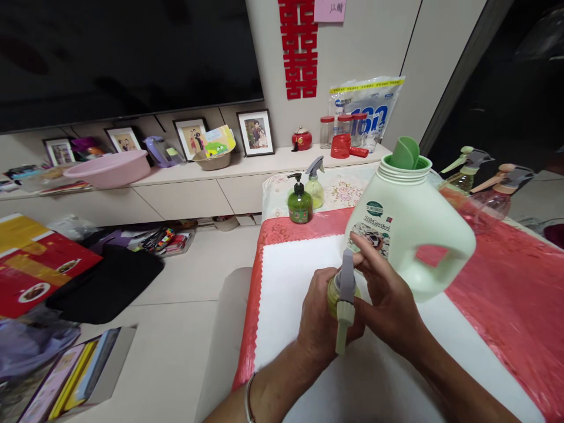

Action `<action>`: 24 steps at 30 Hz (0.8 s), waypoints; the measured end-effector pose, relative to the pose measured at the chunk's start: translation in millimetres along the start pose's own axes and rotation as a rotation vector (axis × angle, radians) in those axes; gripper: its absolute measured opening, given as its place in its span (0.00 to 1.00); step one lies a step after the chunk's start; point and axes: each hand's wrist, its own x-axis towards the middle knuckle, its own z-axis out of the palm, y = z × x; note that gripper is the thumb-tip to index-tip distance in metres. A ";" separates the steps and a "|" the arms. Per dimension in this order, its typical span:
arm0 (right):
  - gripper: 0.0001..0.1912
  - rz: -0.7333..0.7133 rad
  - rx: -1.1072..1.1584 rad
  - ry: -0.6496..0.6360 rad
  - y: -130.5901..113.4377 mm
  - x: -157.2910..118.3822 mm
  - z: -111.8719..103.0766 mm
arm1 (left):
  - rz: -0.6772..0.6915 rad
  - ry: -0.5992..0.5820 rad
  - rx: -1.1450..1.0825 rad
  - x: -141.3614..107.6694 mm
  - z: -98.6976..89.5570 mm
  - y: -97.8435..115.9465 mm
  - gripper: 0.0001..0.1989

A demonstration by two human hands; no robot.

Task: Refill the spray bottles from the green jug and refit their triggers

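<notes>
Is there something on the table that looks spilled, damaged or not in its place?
Only the jug looks slightly odd: it stands uncapped, with a green spout sticking up from its mouth. I see no clear spill or damage.

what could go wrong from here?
1. The spray bottle in the left hand has its light-green front facing the wearer; an accidental squeeze might spray them.
2. The jug is uncapped, a green cup in its mouth, close to the right hand; a bump could spill any contents.
</notes>
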 end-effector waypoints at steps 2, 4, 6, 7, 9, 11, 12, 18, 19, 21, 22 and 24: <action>0.40 0.012 0.025 -0.012 -4.0 1.7 -1.0 | 0.045 0.002 0.014 1.0 -2.4 4.0 0.19; 0.40 0.032 0.053 -0.043 -7.9 3.6 -2.3 | 0.086 0.000 0.013 1.5 -4.1 7.4 0.16; 0.39 0.027 0.073 -0.080 -10.2 5.0 -3.1 | 0.100 0.006 0.014 1.1 -4.2 8.7 0.15; 0.40 0.014 0.078 -0.092 -10.6 5.4 -3.1 | 0.094 0.020 0.020 0.6 -3.7 8.4 0.17; 0.40 -0.022 0.082 -0.088 -10.4 6.0 -2.2 | 0.062 0.062 0.031 -0.4 -2.2 7.2 0.21; 0.40 -0.027 0.078 -0.061 -9.6 6.1 -1.0 | 0.043 0.070 0.040 -0.9 -1.2 6.6 0.22; 0.40 -0.017 0.075 -0.046 -9.3 6.2 -0.5 | 0.045 0.058 0.045 -0.8 -1.1 6.9 0.22; 0.42 0.023 0.102 -0.061 -9.1 6.6 -3.6 | 0.080 0.016 0.036 0.3 -2.3 8.8 0.21; 0.42 0.025 0.119 -0.076 -9.1 6.6 -4.5 | 0.075 0.020 0.025 0.0 -2.2 8.0 0.21; 0.41 0.027 0.150 -0.098 -9.1 6.5 -5.5 | 0.055 0.030 0.006 -1.0 -1.6 5.7 0.21; 0.41 0.031 0.158 -0.104 -9.1 6.7 -5.4 | 0.046 0.032 0.001 -1.5 -1.3 4.5 0.22; 0.41 0.041 0.174 -0.107 -8.8 7.2 -4.5 | 0.031 0.037 -0.010 -2.4 -0.5 2.7 0.22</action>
